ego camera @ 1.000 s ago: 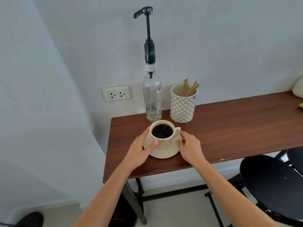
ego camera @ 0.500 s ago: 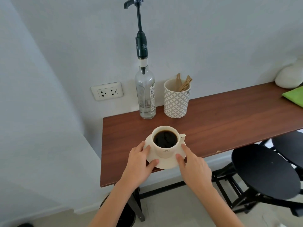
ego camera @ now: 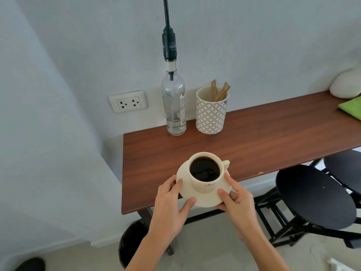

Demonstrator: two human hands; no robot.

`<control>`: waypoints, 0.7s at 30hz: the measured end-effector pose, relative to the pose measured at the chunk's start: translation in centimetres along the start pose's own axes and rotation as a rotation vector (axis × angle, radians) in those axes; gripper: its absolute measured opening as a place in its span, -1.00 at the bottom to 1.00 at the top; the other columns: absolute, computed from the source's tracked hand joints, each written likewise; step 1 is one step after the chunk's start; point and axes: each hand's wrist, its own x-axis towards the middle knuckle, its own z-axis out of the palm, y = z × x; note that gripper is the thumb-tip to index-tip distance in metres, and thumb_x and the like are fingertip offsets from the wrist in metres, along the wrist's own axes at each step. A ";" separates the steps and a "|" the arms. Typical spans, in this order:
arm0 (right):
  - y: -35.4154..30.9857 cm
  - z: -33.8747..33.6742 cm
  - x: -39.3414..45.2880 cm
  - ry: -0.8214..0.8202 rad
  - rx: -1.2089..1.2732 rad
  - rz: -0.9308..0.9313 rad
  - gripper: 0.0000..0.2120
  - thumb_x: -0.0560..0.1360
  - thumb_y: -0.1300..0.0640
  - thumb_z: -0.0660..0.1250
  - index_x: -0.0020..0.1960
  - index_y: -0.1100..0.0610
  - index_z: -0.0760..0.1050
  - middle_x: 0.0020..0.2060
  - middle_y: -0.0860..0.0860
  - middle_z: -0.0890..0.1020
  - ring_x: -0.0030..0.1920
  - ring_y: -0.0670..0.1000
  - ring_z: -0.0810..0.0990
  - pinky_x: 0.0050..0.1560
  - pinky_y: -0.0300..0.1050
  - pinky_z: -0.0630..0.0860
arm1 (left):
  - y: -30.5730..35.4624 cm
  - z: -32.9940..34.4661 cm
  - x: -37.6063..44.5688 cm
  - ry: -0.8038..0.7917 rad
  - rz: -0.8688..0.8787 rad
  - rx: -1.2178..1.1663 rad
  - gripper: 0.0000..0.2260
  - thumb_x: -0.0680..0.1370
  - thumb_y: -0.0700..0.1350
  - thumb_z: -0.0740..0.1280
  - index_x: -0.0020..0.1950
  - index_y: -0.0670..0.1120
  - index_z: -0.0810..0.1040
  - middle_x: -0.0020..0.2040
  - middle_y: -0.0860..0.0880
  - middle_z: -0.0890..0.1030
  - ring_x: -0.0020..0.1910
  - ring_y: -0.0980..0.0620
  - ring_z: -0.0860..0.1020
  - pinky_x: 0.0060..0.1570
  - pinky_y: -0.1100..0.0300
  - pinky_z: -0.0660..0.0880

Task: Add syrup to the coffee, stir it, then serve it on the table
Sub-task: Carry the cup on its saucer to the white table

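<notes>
A cream cup (ego camera: pixel 205 174) full of black coffee stands on a cream saucer (ego camera: pixel 207 200). My left hand (ego camera: pixel 172 204) grips the saucer's left rim and my right hand (ego camera: pixel 237 204) grips its right rim. The saucer is held over the front edge of the brown wooden table (ego camera: pixel 254 137), lifted off it. At the back of the table stands a clear syrup bottle (ego camera: pixel 173 108) with a tall black pump, nearly empty. Beside it is a patterned white holder (ego camera: pixel 211 114) with wooden stir sticks (ego camera: pixel 219 92).
Black round stools (ego camera: pixel 314 196) stand under the table's right side. A green cloth (ego camera: pixel 351 108) and a white rounded object (ego camera: pixel 345 85) lie at the far right. A wall socket (ego camera: pixel 128 101) is left of the bottle. A dark bin (ego camera: pixel 130 241) sits below the table.
Both hands have drawn the saucer with the cup from the middle of the table toward me, up and over the front edge. The view has tilted downward.
</notes>
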 end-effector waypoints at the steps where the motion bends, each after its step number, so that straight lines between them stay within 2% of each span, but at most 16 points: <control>1: 0.0 -0.1 -0.1 -0.006 0.015 0.001 -0.45 0.56 0.34 0.31 0.50 0.07 0.31 0.04 0.07 0.72 0.04 0.01 0.70 -0.17 -0.16 0.67 | 0.1 0.2 -0.6 0.033 -0.012 -0.009 -0.44 0.55 0.07 0.39 0.52 -0.01 0.35 0.44 0.07 0.35 0.37 0.17 0.27 0.32 0.42 0.13; 3: 0.1 -0.4 -0.2 -0.015 0.033 -0.005 -0.44 0.56 0.35 0.31 0.50 0.08 0.31 0.04 0.05 0.72 0.03 -0.01 0.70 -0.16 -0.14 0.68 | 0.4 0.5 -1.6 0.073 -0.074 -0.064 -0.46 0.54 0.04 0.42 0.48 -0.02 0.40 0.27 0.13 0.39 0.19 0.25 0.36 0.12 0.61 0.21; 4: 0.2 -0.6 -0.2 -0.023 0.040 -0.006 -0.44 0.56 0.36 0.31 0.50 0.09 0.31 0.04 0.05 0.72 0.03 -0.01 0.70 -0.15 -0.13 0.69 | 0.6 0.6 -2.1 0.081 -0.123 -0.102 -0.47 0.53 0.05 0.42 0.48 0.01 0.40 0.19 0.15 0.39 0.08 0.22 0.44 -0.01 0.65 0.28; 7: 0.5 -1.4 -0.3 -0.057 0.055 -0.002 -0.44 0.55 0.38 0.31 0.51 0.10 0.31 0.07 0.10 0.71 0.06 0.03 0.68 -0.15 -0.11 0.69 | 1.2 1.4 -2.9 0.057 -0.274 -0.236 -0.46 0.56 0.05 0.38 0.52 0.11 0.31 0.13 0.16 0.48 -0.08 0.19 0.57 -0.20 0.55 0.42; 9: 0.6 -1.9 -0.4 -0.093 0.065 0.005 -0.44 0.55 0.38 0.31 0.51 0.12 0.31 0.07 0.12 0.71 0.06 0.06 0.69 -0.16 -0.11 0.69 | 2.0 1.8 -3.2 0.025 -0.353 -0.380 -0.46 0.59 0.01 0.35 0.54 0.16 0.24 0.22 0.15 0.51 -0.07 0.23 0.59 -0.13 0.51 0.47; 10: 0.6 -2.1 -0.3 -0.112 0.067 0.010 -0.44 0.55 0.39 0.30 0.50 0.11 0.31 0.04 0.10 0.72 0.04 0.06 0.69 -0.17 -0.10 0.69 | 2.5 1.9 -3.4 0.021 -0.383 -0.467 -0.46 0.60 -0.02 0.35 0.54 0.17 0.24 0.28 0.14 0.49 -0.04 0.26 0.59 0.00 0.46 0.52; 12: 0.7 -2.7 -0.2 -0.157 0.053 0.018 -0.45 0.56 0.39 0.30 0.50 0.10 0.32 -0.03 0.06 0.75 0.00 0.04 0.71 -0.17 -0.08 0.70 | 3.2 2.2 -3.9 0.047 -0.438 -0.679 -0.46 0.59 -0.14 0.37 0.52 0.15 0.28 0.37 0.11 0.43 -0.01 0.32 0.58 0.20 0.23 0.57; 14: 0.7 -3.3 -0.1 -0.216 0.029 0.023 -0.44 0.56 0.39 0.29 0.50 0.10 0.32 -0.06 0.07 0.76 -0.03 0.03 0.73 -0.14 -0.04 0.70 | 3.5 2.7 -4.5 0.106 -0.474 -0.860 -0.45 0.58 -0.26 0.38 0.50 0.10 0.35 0.37 0.08 0.44 0.03 0.34 0.61 0.15 0.17 0.61; 17: 0.7 -4.2 -0.4 -0.311 -0.019 0.024 -0.44 0.55 0.39 0.30 0.50 0.09 0.33 -0.09 0.05 0.77 -0.06 0.02 0.74 -0.15 -0.06 0.69 | 3.5 3.8 -5.8 0.211 -0.500 -0.958 -0.44 0.54 -0.33 0.40 0.48 0.04 0.41 0.35 -0.03 0.51 0.22 0.04 0.59 0.16 0.02 0.62; 18: 0.6 -4.5 -0.5 -0.344 -0.034 0.022 -0.44 0.55 0.39 0.30 0.50 0.08 0.33 -0.08 0.06 0.77 -0.05 0.03 0.74 -0.16 -0.06 0.69 | 3.6 4.1 -6.3 0.246 -0.511 -0.986 -0.44 0.53 -0.35 0.40 0.47 0.02 0.42 0.32 -0.03 0.54 0.25 0.00 0.58 0.16 -0.01 0.62; 21: -0.2 -5.2 -1.1 -0.459 -0.075 0.017 -0.37 0.54 0.38 0.32 0.52 -0.02 0.28 -0.06 0.12 0.76 -0.05 0.08 0.74 -0.16 -0.05 0.69 | 4.3 4.5 -8.2 0.346 -0.542 -1.057 -0.45 0.50 -0.39 0.42 0.41 0.04 0.47 0.23 0.00 0.62 0.18 0.01 0.62 0.13 -0.07 0.63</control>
